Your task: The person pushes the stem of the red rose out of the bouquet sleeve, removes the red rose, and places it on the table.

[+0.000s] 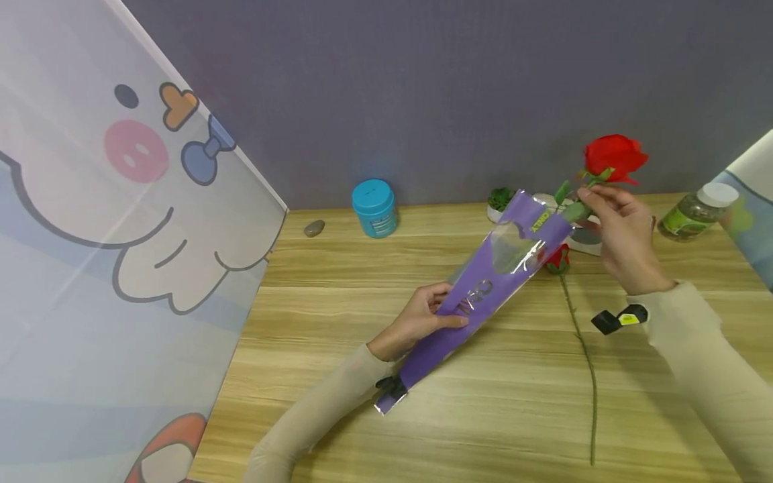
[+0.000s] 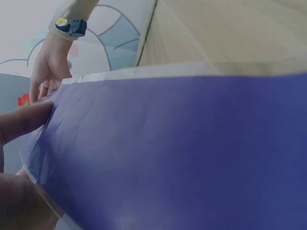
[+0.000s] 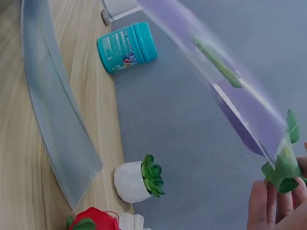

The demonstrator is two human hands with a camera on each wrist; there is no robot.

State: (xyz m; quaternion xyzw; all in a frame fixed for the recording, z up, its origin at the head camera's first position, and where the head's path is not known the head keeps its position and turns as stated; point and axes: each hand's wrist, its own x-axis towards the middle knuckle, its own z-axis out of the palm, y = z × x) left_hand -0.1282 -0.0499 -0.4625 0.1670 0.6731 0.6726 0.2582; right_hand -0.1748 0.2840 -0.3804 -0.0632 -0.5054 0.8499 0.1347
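At centre frame the left hand (image 1: pixel 423 318) is pinching the lower half of a purple sleeve (image 1: pixel 483 302), thumb on top and fingers curled beneath, holding it tilted above the table (image 1: pixel 483 416). At upper right the right hand (image 1: pixel 622 235) is gripping the stem of a red rose (image 1: pixel 612 157) just under the bloom, fingers closed round it, the stem lying inside the sleeve's open mouth. A second rose (image 1: pixel 558 258) is lying on the table below, its stem running toward the lower right. A teal jar (image 1: pixel 374 208) is standing by the wall.
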